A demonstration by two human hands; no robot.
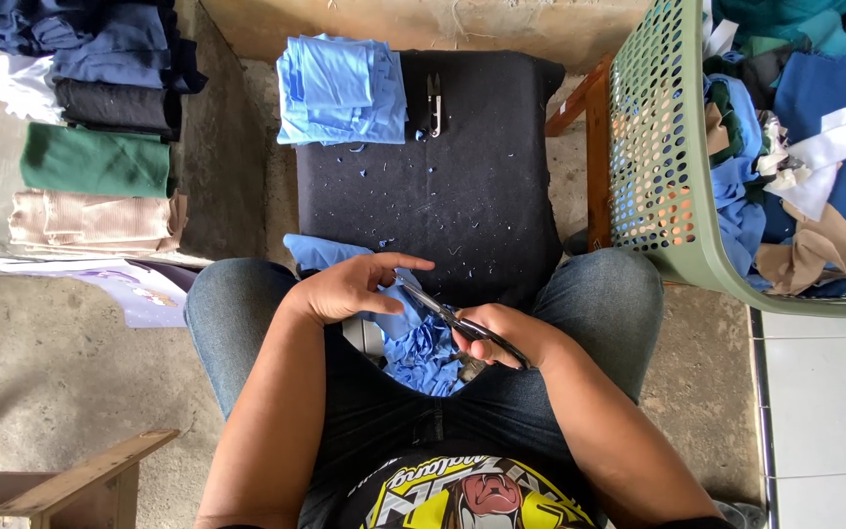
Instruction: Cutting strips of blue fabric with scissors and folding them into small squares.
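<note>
snipping light blue cloth over the lap

head view: the left hand (350, 287) pinches a light blue fabric piece (413, 338) that lies across the lap, near the edge of a dark padded board (482, 196), forefinger stretched out. the right hand (503, 336) is closed round black scissors (443, 312), blades touching the cloth. the fabric looks thin, limp and light; it would likely sag unless gripped close beside the cut. far on the board sit a folded light blue stack (342, 90) and a small thread snipper (434, 103). right, a green perforated basket (653, 147) holds scraps; far left, folded garments (95, 108).
</note>
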